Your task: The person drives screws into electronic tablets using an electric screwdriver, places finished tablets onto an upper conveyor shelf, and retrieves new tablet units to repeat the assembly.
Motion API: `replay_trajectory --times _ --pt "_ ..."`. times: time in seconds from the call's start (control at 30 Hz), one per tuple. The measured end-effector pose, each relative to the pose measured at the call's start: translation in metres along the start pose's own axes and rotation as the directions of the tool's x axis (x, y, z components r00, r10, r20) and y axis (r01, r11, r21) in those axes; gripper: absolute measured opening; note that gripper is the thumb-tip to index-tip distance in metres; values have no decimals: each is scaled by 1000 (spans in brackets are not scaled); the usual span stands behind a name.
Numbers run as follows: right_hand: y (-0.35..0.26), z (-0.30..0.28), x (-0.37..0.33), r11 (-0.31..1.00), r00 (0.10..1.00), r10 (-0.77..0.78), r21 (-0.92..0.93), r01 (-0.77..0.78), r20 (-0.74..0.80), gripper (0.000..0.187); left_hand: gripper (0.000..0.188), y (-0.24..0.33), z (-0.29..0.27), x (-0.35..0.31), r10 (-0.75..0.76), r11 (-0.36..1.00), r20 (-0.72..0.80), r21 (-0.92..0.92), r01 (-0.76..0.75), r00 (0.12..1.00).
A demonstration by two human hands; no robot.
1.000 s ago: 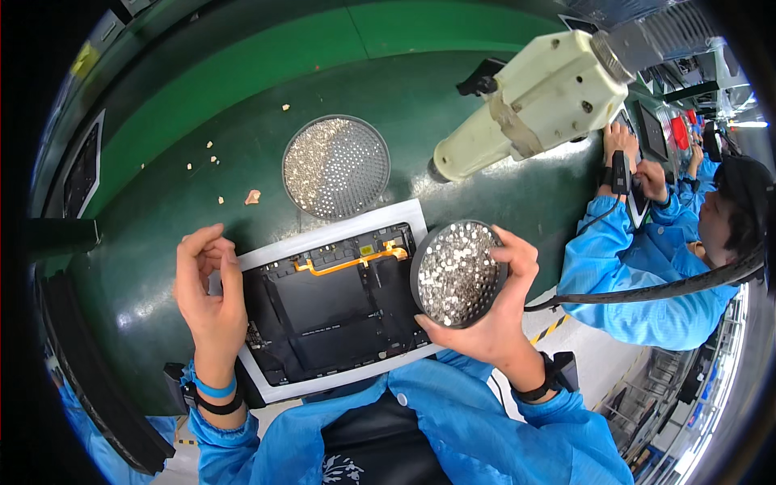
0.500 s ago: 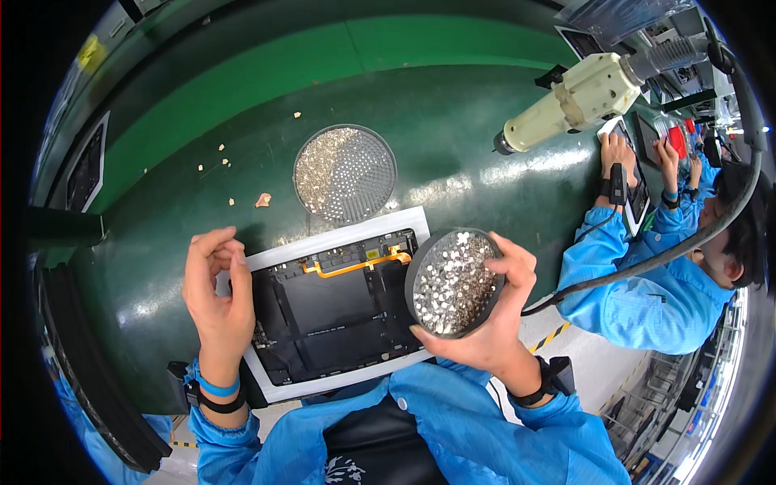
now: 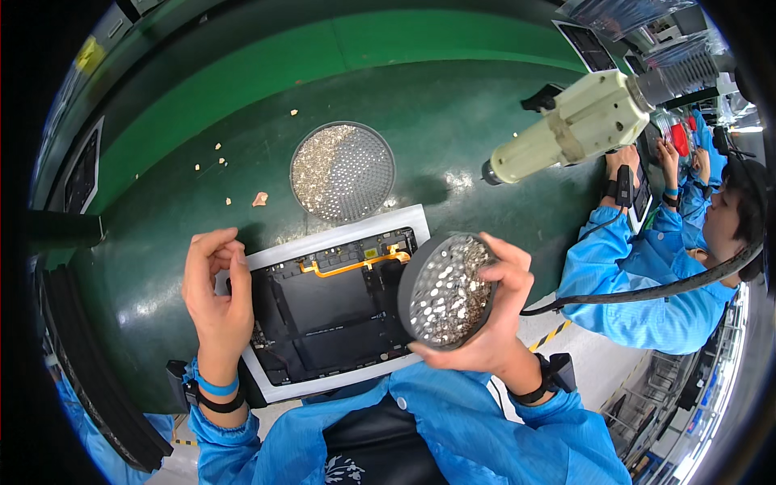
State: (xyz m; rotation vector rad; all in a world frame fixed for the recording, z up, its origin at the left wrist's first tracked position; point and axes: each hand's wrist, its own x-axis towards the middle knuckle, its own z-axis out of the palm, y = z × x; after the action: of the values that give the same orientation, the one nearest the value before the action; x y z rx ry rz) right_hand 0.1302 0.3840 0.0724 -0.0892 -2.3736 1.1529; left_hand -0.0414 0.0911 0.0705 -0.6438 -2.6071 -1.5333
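Note:
A tablet's opened housing (image 3: 327, 311), with dark inner parts and an orange flex cable (image 3: 356, 266), lies on a white sheet or frame (image 3: 380, 222) in front of me. My right hand (image 3: 493, 319) grips a round dark screw tray (image 3: 406, 303), tilted above the housing's right end. Small shiny screws fill much of that tray, and my thumb and fingers hold its right side. At the housing's left edge rests my left hand (image 3: 217, 295), fingers loosely curled, thumb apart from them, holding nothing. Behind the housing a second round tray (image 3: 364, 174) has small screws heaped on its left half.
A pale electric screwdriver (image 3: 558, 129) hangs at the upper right, its cable (image 3: 647, 293) running down past a co-worker's blue sleeve (image 3: 622, 267). Small pale scraps (image 3: 259, 199) lie on the green table (image 3: 162, 267). A dark rail (image 3: 85, 364) stands at the left.
The tray in my right hand has shifted slightly left and down and tilted more, its screws blurred. The hanging screwdriver has swung slightly. My left hand is nearly still.

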Motion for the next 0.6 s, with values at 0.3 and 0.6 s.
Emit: replay_trajectory --times 0.3,0.6 --pt "3 1 -2 1000 1000 -8 29 7 8 107 26 1 1 2 41 999 -40 6 -41 998" --pt "27 -30 33 990 998 20 -138 -11 66 100 20 26 2 5 105 986 34 128 -108 994"
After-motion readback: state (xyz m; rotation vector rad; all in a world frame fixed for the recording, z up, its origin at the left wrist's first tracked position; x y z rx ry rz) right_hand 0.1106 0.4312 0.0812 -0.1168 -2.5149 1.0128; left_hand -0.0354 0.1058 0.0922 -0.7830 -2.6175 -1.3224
